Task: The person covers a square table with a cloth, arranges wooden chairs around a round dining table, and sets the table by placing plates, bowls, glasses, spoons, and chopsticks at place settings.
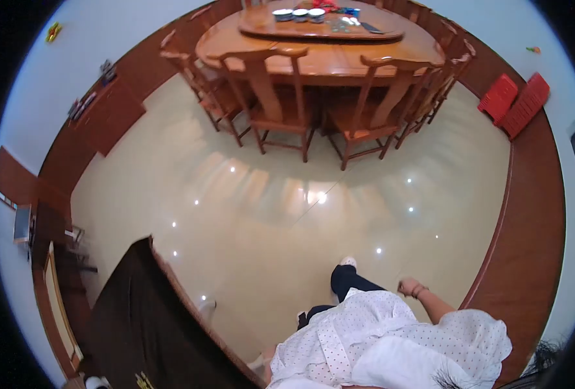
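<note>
My right hand [412,287] hangs beside my body over the tiled floor, its fingers curled in a loose fist with nothing visible in them. A dark band circles that wrist. A sliver of my left arm shows at the dotted white shirt [365,337], beside the dark brown tabletop [151,318]; my left hand itself cannot be seen. One shoe [347,261] is forward on the pale floor [287,233].
Ahead stands a round wooden table [329,61] ringed by wooden chairs [268,97]. Its raised turntable [261,31] carries stacked bowls [300,14] and small items. Red folded stools or chairs [524,104] lean at the right wall. A low cabinet [109,113] stands left.
</note>
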The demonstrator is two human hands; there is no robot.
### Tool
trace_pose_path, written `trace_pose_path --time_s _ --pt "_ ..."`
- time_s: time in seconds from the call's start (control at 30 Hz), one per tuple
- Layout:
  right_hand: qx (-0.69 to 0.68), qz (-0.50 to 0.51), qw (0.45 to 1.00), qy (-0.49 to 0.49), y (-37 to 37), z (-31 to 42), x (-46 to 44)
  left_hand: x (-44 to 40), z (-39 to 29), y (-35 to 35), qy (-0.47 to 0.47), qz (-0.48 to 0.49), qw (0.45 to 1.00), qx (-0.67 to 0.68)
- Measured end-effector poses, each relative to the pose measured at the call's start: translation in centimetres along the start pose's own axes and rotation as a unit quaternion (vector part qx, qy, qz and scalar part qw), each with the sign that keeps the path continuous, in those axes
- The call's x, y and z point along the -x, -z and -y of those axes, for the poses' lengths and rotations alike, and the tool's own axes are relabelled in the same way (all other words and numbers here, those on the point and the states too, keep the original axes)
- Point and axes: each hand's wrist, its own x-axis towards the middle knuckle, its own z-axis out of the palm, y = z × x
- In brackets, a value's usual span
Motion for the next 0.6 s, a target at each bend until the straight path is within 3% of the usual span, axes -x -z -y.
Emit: trace_pose_path --time_s 0.03,0.07,0.1,0.17,0.2,0.27,0.33,0.37,0.5,0.57,0.6 --pt "-0.007 -0.012 1.000 -0.020 -1.7 -3.0 0.3 -1.6 -2.4 -0.3 0.002 0.036 0.999 0.023" --pt "-0.043 0.057 0.995 -0.071 -2.3 -4.7 0.8 -3.3 -5.7 -0.3 -0.005 0.064 0.996 0.055" --pt "0.002 0.041 0.998 -0.056 -3.7 -6.7 1.6 -4.2 -9.3 -0.6 -0.030 0.070 0.995 0.067" --pt "-0.042 0.093 0.988 -0.113 -3.9 -8.8 3.6 3.2 -21.4 0.2 -0.178 -0.014 0.984 -0.002" --pt "-0.052 0.095 0.987 -0.120 -3.3 -9.2 4.3 4.1 -26.2 -0.9 -0.163 -0.013 0.986 0.009" --pt "-0.219 0.065 0.952 -0.203 -3.4 -10.3 4.9 3.7 -30.6 -3.2 -0.149 -0.012 0.989 0.009" --pt "-0.292 0.050 0.926 -0.236 -5.5 -11.3 2.3 2.1 -34.6 -5.7 -0.313 -0.017 0.942 -0.116" --pt "-0.354 0.029 0.897 -0.263 -6.3 -12.1 0.4 1.8 -36.0 -6.0 -0.330 0.000 0.931 -0.153" --pt "-0.368 -0.062 0.894 -0.247 -4.6 -11.5 -5.3 -3.0 -38.5 -6.5 -0.249 0.038 0.957 -0.142" --pt "-0.348 -0.160 0.904 -0.190 -6.2 -12.3 -10.4 -4.6 -39.9 -5.2 -0.196 0.037 0.960 -0.197" --pt "-0.355 -0.163 0.900 -0.193 -3.4 -12.0 -11.0 -5.6 -40.7 -4.6 -0.172 0.036 0.957 -0.230"
